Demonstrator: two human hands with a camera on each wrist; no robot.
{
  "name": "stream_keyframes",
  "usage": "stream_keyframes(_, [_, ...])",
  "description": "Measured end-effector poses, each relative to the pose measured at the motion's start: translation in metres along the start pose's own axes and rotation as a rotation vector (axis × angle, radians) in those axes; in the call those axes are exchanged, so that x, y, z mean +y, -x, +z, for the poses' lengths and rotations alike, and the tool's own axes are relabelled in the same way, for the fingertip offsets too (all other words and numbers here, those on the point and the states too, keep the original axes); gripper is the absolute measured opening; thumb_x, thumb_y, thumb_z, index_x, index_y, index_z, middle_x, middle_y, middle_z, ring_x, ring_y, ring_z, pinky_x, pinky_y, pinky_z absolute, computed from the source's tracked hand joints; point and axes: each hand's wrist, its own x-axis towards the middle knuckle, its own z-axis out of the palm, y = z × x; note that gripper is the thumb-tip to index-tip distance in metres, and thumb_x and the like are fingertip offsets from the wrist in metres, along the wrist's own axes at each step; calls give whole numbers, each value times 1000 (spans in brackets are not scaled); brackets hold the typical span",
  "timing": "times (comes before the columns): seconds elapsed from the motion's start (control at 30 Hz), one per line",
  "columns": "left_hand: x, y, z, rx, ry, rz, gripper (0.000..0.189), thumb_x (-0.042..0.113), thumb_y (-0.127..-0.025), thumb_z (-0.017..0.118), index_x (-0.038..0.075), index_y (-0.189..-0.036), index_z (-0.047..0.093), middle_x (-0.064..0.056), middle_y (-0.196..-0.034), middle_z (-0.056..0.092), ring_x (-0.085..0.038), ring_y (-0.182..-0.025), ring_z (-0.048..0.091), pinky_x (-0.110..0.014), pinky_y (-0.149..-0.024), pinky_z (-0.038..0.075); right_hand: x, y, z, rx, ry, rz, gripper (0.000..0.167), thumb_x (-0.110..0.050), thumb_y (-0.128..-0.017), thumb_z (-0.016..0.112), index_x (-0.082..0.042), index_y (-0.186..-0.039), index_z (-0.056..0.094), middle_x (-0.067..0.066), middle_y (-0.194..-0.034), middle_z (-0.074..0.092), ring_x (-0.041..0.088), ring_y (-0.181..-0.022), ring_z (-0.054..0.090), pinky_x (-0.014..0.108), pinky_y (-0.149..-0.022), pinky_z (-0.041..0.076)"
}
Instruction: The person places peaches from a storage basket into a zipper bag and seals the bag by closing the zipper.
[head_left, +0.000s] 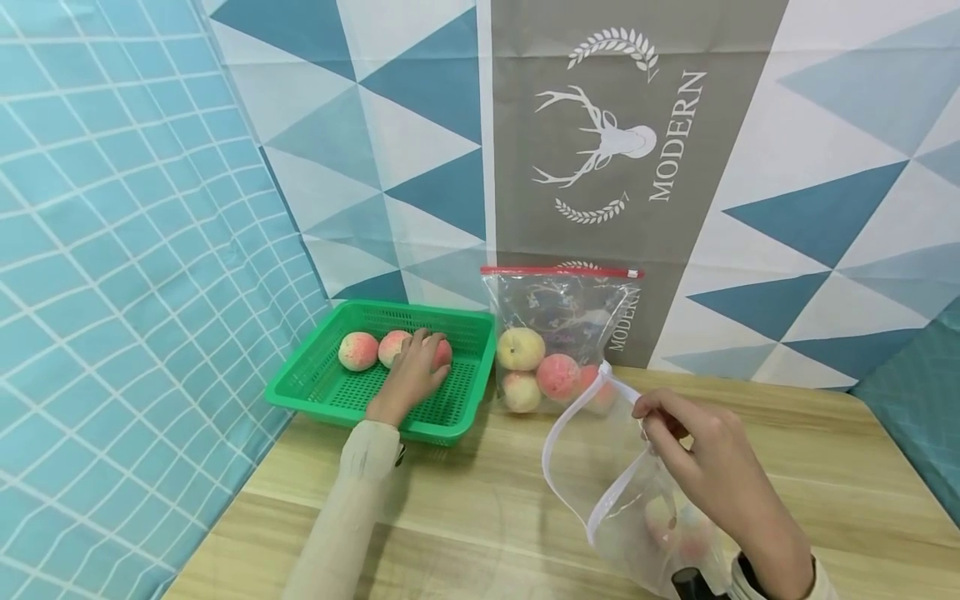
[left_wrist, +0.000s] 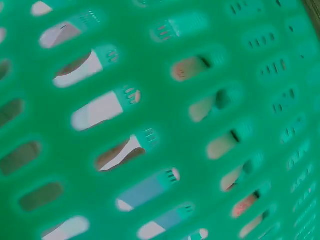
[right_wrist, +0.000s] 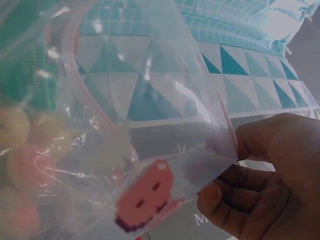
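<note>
In the head view my left hand reaches into a green basket, its fingers curled over a pink peach. Two other peaches, a left one and a middle one, lie to its left. The left wrist view shows only the slotted basket wall, without the hand. My right hand pinches the rim of a clear zipper bag, whose mouth gapes toward the basket. Peaches show through its lower part. In the right wrist view, a pink printed figure marks the plastic.
Against the back wall stands a second clear bag with a red zipper, holding several peaches. The wooden table meets a patterned cloth behind and a blue checked cloth at left.
</note>
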Motion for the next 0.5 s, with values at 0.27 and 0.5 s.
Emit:
stream_keyframes(0.27, [-7, -4, 8, -81, 19, -34, 58, 18, -96, 68, 4, -147, 44, -29, -155, 28, -46, -142, 28, -63, -103, 39, 2, 1, 1, -10, -6, -9, 29, 11, -86, 61, -18, -89, 67, -15, -73, 59, -1, -61, 50, 12, -58, 41])
stream_keyframes(0.5, [-9, -4, 15, -142, 38, -42, 64, 18, -96, 68, 5, -151, 38, -32, -158, 19, -50, -143, 24, -63, -103, 39, 2, 2, -2, -21, -3, 4, 28, 10, -87, 61, -17, -90, 67, -12, -74, 60, -1, -61, 50, 12, -58, 40])
